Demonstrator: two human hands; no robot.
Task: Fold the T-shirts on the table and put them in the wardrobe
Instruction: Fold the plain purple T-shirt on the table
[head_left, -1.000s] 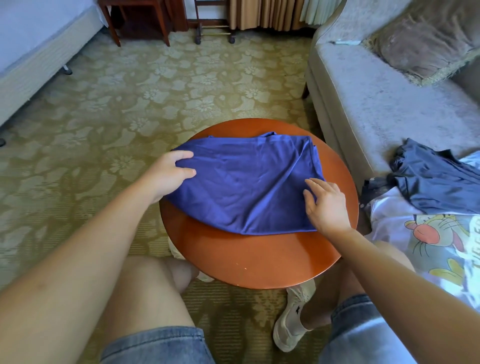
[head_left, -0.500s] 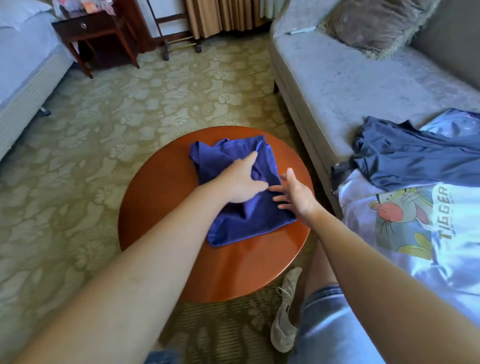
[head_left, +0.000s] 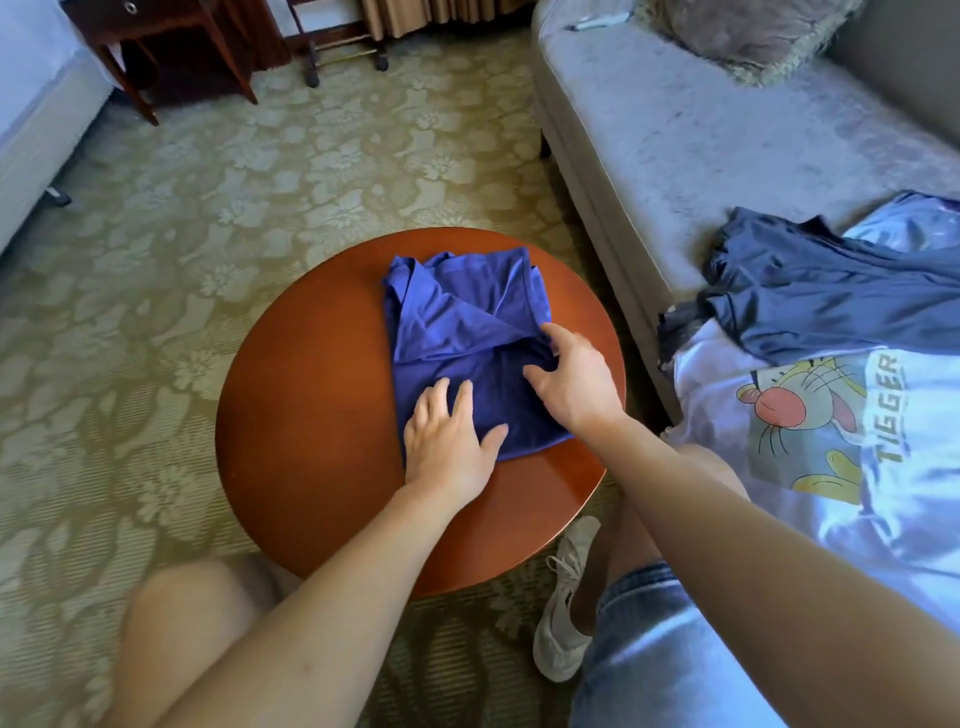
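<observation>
My left hand (head_left: 447, 441), flat and spread, pins the shirt (head_left: 457, 312) on the table (head_left: 311, 415) so my right hand's (head_left: 571, 384) bent fingers can neaten the fold; pinching or not, I can't tell.

The left hand (head_left: 447, 436) covers the near left corner of the blue T-shirt (head_left: 467, 322). The right hand (head_left: 576, 384) covers its near right edge; whether these fingers pinch the fold or only press on it cannot be determined. The left forearm hides part of the table (head_left: 311, 405) rim. The dark garment (head_left: 831, 301) overlaps the white printed T-shirt (head_left: 779, 519), which the right edge cuts off (as it does the sofa (head_left: 675, 156)). The top edge crops the cushion (head_left: 737, 36). A small pale object (head_left: 597, 22) on the sofa is too small to identify.
</observation>
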